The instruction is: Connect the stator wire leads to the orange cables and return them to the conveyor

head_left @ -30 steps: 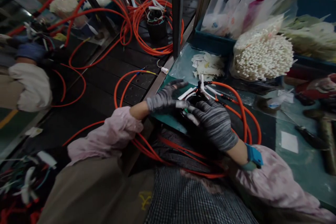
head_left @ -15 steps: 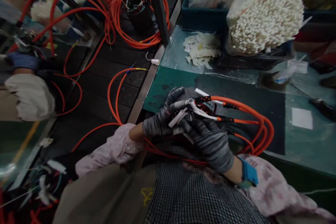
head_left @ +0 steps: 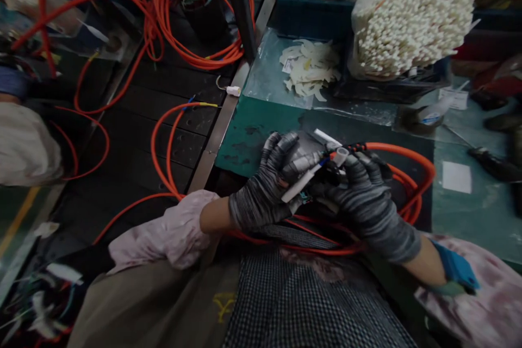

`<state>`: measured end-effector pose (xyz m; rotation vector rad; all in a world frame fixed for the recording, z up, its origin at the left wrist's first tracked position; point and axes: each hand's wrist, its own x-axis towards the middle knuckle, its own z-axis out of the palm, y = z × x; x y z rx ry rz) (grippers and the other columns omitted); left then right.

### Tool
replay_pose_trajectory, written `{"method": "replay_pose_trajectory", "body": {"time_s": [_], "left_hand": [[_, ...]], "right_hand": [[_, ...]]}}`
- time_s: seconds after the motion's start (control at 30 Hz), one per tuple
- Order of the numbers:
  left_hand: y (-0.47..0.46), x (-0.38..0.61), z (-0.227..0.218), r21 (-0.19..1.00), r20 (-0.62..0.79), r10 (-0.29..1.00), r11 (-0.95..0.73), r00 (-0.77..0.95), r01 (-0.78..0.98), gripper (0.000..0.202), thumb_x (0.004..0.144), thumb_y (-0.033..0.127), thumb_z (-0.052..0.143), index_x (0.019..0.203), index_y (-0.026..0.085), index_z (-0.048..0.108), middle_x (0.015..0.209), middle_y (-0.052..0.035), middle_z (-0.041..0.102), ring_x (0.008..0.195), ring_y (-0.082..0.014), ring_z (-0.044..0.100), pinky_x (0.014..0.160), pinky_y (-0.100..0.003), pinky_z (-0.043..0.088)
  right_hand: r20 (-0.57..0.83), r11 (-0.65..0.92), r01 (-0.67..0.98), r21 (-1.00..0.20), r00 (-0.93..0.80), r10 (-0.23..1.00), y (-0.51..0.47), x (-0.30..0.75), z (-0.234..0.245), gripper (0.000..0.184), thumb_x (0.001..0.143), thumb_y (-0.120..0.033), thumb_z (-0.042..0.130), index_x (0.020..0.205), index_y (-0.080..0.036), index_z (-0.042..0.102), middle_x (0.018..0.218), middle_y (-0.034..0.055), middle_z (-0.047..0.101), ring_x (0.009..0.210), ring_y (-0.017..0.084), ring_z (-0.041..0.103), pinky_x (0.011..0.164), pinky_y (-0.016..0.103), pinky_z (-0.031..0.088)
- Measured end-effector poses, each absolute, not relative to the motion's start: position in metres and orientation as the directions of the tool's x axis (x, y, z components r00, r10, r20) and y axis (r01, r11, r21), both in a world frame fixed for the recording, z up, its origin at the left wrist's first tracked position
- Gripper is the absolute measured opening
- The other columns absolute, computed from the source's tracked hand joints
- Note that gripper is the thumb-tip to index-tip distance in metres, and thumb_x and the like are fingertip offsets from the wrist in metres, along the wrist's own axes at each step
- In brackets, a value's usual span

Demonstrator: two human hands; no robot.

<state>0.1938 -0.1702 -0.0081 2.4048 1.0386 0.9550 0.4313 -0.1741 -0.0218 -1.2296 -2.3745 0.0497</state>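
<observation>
My gloved left hand (head_left: 265, 190) has its fingers closed about a wire with a white sleeve (head_left: 300, 185); a bit of blue shows at the wire's upper end. Wrapped round the end of an orange cable harness (head_left: 426, 166) is my gloved right hand (head_left: 367, 196). A short white tube (head_left: 340, 156) stands up between both hands, and another white sleeve (head_left: 326, 137) sticks out behind. Dark and thin coloured wires lie between the palms, mostly hidden by the fingers. The orange cables loop out to the right and back under my hands.
A bag of thin white tubes (head_left: 414, 27) sits in a dark bin. Pale strips (head_left: 312, 68) lie on the green mat, and a black-handled tool (head_left: 495, 164) is at right. On the left are coiled orange cables (head_left: 163, 16), a metal post (head_left: 240, 5) and a co-worker's sleeve (head_left: 28, 144).
Both hands have shifted right with the harness end. My right hand has moved further up round the cables, and the white-sleeved wire has turned. The view has swung slightly right.
</observation>
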Motion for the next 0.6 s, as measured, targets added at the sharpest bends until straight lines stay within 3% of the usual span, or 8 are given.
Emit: {"method": "replay_pose_trajectory", "body": {"time_s": [0.1,0.23,0.37,0.47,0.6], "left_hand": [[-0.170,0.196,-0.005,0.522,0.415,0.724,-0.685,0.551,0.507,0.079,0.094,0.035,0.062,0.163,0.028,0.026,0.167,-0.0141,0.036,0.163,-0.0373,0.015,0.133,-0.065,0.009],[-0.165,0.192,-0.006,0.486,0.376,0.677,-0.725,0.632,0.488,0.070,0.092,0.031,0.064,0.157,0.032,0.037,0.156,-0.0074,0.054,0.163,-0.0368,0.017,0.133,-0.066,0.005],[-0.161,0.194,-0.011,0.507,0.427,0.686,-0.721,0.589,0.472,0.067,0.096,0.035,0.064,0.158,0.034,0.038,0.151,-0.0069,0.058,0.161,-0.0357,0.025,0.134,-0.065,0.009],[-0.169,0.198,-0.019,0.595,0.530,0.721,-0.692,0.446,0.410,0.074,0.099,0.049,0.059,0.163,0.033,0.026,0.159,-0.0119,0.047,0.160,-0.0343,0.029,0.133,-0.064,0.015],[-0.184,0.204,-0.035,0.668,0.488,0.835,-0.544,0.253,0.509,0.091,0.096,0.075,0.051,0.166,0.031,0.014,0.171,-0.0169,0.023,0.163,-0.0373,0.020,0.132,-0.064,0.020]], "right_hand": [[0.326,0.512,0.792,-0.332,-0.413,0.850,-0.168,0.438,-0.033,0.041,0.087,-0.044,0.080,0.125,-0.028,0.074,0.124,0.0139,0.070,0.116,0.039,0.062,0.106,0.058,0.049],[0.207,0.428,0.769,-0.475,-0.374,0.904,-0.164,0.443,-0.032,0.048,0.089,-0.050,0.077,0.130,-0.027,0.068,0.116,0.0132,0.070,0.107,0.036,0.065,0.096,0.051,0.055],[0.269,0.462,0.815,-0.351,-0.385,0.883,-0.171,0.442,-0.027,0.040,0.089,-0.049,0.077,0.125,-0.031,0.072,0.119,0.0121,0.069,0.112,0.038,0.062,0.099,0.057,0.050],[0.285,0.559,0.797,-0.227,-0.494,0.821,-0.177,0.440,-0.024,0.033,0.089,-0.051,0.075,0.115,-0.032,0.078,0.125,0.0127,0.068,0.118,0.041,0.060,0.100,0.059,0.048],[0.305,0.598,0.760,-0.254,-0.524,0.795,-0.175,0.440,-0.022,0.035,0.093,-0.053,0.070,0.122,-0.034,0.077,0.128,0.0113,0.067,0.115,0.038,0.063,0.093,0.054,0.055]]}}
